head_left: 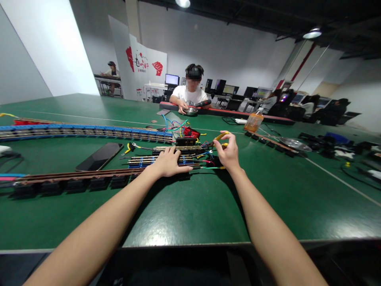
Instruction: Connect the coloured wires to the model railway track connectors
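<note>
My left hand [169, 162] lies flat, fingers stretched out, on short pieces of model railway track [160, 161] on the green table [190, 210]. My right hand [228, 153] is closed round the yellow handles of a small pair of pliers [222, 137], held over a bundle of coloured wires [208, 159] at the track's right end. A long brown track [74, 176] runs off to the left from under my left hand.
A dark phone [99, 156] lies left of the tracks. A blue track [83, 132] curves across the back left. An orange drink bottle [254, 121], a metal dish [294, 144] and black parts sit at right. A person [190, 93] sits opposite.
</note>
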### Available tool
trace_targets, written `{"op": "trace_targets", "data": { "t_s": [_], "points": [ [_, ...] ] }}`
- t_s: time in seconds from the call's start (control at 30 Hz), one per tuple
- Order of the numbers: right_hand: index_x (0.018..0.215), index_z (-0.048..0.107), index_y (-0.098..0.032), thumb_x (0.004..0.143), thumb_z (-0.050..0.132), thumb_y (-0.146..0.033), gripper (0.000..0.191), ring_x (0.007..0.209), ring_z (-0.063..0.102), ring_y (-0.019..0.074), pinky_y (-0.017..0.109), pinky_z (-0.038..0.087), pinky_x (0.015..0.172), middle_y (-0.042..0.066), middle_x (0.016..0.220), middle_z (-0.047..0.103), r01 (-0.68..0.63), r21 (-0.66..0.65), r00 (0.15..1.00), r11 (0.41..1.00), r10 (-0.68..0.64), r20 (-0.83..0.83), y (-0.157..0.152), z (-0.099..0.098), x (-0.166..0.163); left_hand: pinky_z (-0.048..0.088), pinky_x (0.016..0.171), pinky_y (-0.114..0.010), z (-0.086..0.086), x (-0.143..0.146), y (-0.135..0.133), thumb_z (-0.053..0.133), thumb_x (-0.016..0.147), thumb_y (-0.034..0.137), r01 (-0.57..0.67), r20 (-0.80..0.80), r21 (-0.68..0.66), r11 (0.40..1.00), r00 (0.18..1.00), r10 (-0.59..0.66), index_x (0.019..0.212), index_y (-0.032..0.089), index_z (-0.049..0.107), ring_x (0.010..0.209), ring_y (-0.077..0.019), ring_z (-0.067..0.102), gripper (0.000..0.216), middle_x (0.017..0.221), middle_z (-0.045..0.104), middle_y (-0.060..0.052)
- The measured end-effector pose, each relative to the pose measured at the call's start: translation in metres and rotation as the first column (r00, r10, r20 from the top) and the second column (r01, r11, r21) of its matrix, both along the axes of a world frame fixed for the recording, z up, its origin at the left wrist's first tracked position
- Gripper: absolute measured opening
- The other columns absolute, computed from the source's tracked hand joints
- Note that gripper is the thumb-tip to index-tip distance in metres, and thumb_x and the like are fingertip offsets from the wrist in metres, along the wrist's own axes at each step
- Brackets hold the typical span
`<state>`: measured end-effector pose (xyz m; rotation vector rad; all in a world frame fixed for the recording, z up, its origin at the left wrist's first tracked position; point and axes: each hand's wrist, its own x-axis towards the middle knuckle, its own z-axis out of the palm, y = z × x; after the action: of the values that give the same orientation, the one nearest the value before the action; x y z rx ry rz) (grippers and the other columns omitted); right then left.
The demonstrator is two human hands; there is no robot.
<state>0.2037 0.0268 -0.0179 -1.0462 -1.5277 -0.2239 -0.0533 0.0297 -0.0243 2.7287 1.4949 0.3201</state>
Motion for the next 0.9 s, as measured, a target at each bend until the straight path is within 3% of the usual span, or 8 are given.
{"op": "trace_targets", "data": {
  "t_s": [0.13, 0.3, 0.43, 0.57, 0.9],
  "points": [
    [0.11, 0.035, -0.024, 0.081, 0.065, -0.031, 0.042, 0.103, 0.062, 0.0196, 0.036, 0.052, 0.084, 0.009, 0.112, 0.063, -0.007, -0.011, 0.994, 1.0, 0.006, -0.108, -0.001, 0.0, 0.001, 0.035, 0.104, -0.054, 0.0, 0.0, 0.0, 0.028, 0.071, 0.091, 0.004, -0.006, -0.002, 1.0, 1.0, -0.004, 0.13, 0.012, 0.055, 0.134, -0.0444, 0.034, 0.102, 0.145, 0.04, -0.024],
    [0.114, 0.05, -0.022, 0.081, 0.056, -0.022, 0.033, 0.087, 0.064, 0.0175, 0.027, 0.052, 0.065, 0.008, 0.113, 0.064, -0.064, -0.205, 0.998, 0.977, 0.06, -0.024, -0.01, 0.006, -0.001, 0.036, 0.103, -0.054, 0.001, 0.001, -0.001, 0.028, 0.071, 0.091, -0.007, -0.007, -0.012, 1.0, 1.0, 0.007, 0.13, 0.013, 0.054, 0.135, -0.0441, 0.033, 0.102, 0.146, 0.04, -0.023],
    [0.11, 0.057, -0.021, 0.073, 0.049, -0.009, 0.039, 0.089, 0.064, 0.019, 0.028, 0.053, 0.069, 0.007, 0.109, 0.064, -0.099, -0.248, 0.979, 0.964, 0.138, 0.147, -0.015, 0.009, -0.009, 0.036, 0.103, -0.054, 0.001, 0.001, -0.001, 0.028, 0.071, 0.091, -0.005, -0.005, -0.012, 1.0, 1.0, 0.005, 0.131, 0.012, 0.053, 0.134, -0.0444, 0.034, 0.102, 0.146, 0.039, -0.024],
    [0.108, 0.059, -0.022, 0.07, 0.045, -0.003, 0.045, 0.101, 0.063, 0.0213, 0.033, 0.052, 0.087, 0.006, 0.111, 0.065, -0.117, -0.246, 0.928, 0.962, 0.194, 0.317, -0.018, 0.01, -0.017, 0.035, 0.104, -0.054, 0.001, 0.001, -0.002, 0.028, 0.072, 0.091, -0.003, -0.003, -0.001, 1.0, 1.0, 0.003, 0.13, 0.011, 0.053, 0.134, -0.0443, 0.034, 0.102, 0.146, 0.04, -0.024],
    [0.113, 0.062, -0.024, 0.07, 0.046, 0.0, 0.052, 0.105, 0.063, 0.02, 0.032, 0.052, 0.091, 0.004, 0.116, 0.065, -0.091, -0.302, 0.884, 0.949, 0.217, 0.415, -0.021, 0.008, -0.018, 0.037, 0.103, -0.054, 0.002, 0.001, -0.003, 0.03, 0.072, 0.09, 0.001, 0.01, 0.002, 1.0, 1.0, -0.001, 0.129, 0.011, 0.054, 0.132, -0.0443, 0.036, 0.101, 0.144, 0.041, -0.024]
  ]
}}
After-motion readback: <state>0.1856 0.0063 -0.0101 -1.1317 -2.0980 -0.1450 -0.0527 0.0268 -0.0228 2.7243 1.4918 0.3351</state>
